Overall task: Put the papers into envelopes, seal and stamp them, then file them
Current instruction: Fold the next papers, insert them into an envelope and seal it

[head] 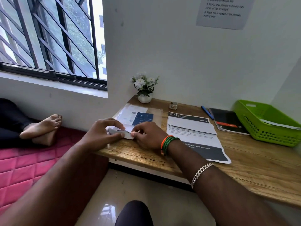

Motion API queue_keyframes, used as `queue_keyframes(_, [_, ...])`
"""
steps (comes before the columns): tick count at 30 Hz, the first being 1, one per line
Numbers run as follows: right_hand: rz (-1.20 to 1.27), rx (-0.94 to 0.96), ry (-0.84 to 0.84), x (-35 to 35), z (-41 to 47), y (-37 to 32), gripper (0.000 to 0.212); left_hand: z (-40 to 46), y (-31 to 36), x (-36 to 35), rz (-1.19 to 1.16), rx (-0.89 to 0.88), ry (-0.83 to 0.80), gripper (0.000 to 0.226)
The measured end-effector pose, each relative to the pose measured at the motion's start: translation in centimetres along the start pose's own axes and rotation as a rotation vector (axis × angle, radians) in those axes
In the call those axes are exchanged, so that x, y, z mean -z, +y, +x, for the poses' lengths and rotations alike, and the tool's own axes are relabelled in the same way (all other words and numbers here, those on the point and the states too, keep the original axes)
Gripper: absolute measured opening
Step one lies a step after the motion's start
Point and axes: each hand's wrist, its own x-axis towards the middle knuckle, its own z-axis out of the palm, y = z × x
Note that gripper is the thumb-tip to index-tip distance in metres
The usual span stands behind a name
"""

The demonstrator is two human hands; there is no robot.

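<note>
**Small folded paper pinched between both hands at the counter's left edge**

A small folded paper (121, 133) is pinched at its two ends: the fingers (114, 122) of the left hand (102, 132) are curled over its left part with the thumb pressed beneath, and the thumb and forefinger of the right hand (146, 134) are closed on its right corner. The paper's long axis is seen to run left to right, straight across between the two hands, low over the counter (146, 154). It appears that a fold is being made or tightened before the paper goes into an envelope (whether it is a letter or a slip of stamps cannot be told).

Just beyond the fingers, toward the wall, a clear packet of envelopes (138, 115) is laid flat; it lies nearest the left hand. To the right of the right hand, printed sheets (195, 136) are spread in a loose stack. Farther out are found a tape roll (173, 105), a blue pen (207, 112), a dark notebook (228, 121) and a green basket (267, 123) with a sheet already inside, well apart from both hands.
</note>
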Motion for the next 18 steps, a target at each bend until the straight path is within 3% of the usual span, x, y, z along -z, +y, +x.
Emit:
queue_keyframes(10, [0.000,-0.017,0.065,-0.5,0.4,-0.7,0.021,-0.3,0.3,0.0,-0.010,-0.028,0.079,0.025])
queue_keyframes(14, [-0.081,0.017,0.012,-0.8,-0.1,-0.8,0.030,-0.2,0.1,0.0,-0.038,-0.012,0.114,0.019])
queue_keyframes(18, [-0.182,0.091,0.132,-1.1,-0.3,-1.2,0.011,-0.3,0.2,0.0,-0.035,-0.024,0.136,0.022])
